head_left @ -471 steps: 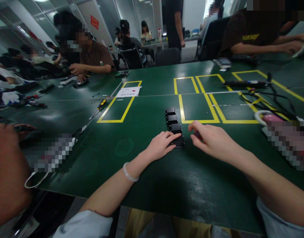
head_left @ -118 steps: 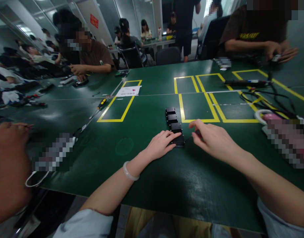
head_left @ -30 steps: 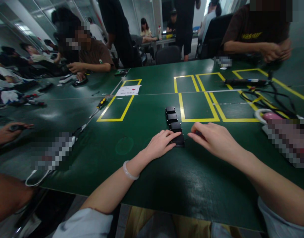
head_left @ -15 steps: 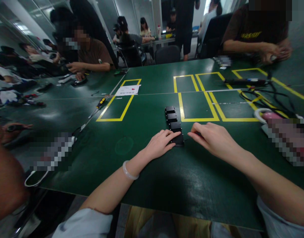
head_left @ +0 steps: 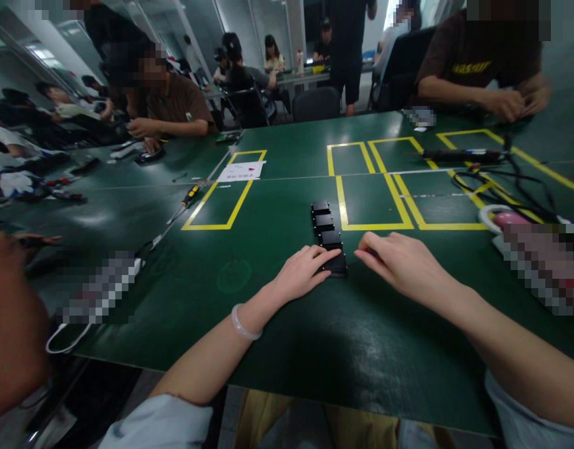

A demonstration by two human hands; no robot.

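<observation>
A row of several small black boxes (head_left: 323,222) lies on the green table (head_left: 277,337), running away from me. My left hand (head_left: 302,273), with a pale bangle on the wrist, rests with its fingers laid over the nearest black box (head_left: 337,264) and holds it down. Just to the right of that box is my right hand (head_left: 403,264), knuckles up and fingertips curled onto the table. A small dark piece (head_left: 372,252) shows under those fingertips; what it is cannot be made out.
Yellow tape rectangles (head_left: 374,206) mark the table beyond the boxes. A screwdriver (head_left: 189,197) and a white paper (head_left: 242,171) lie at left, cables (head_left: 497,181) and a pink-and-white object (head_left: 502,219) at right. Other people sit around the table; a person's arm (head_left: 10,324) fills the near left.
My hands and the black boxes have stayed as they were. The person's arm at near left has shifted, and a person who stood behind the table at left has moved away.
</observation>
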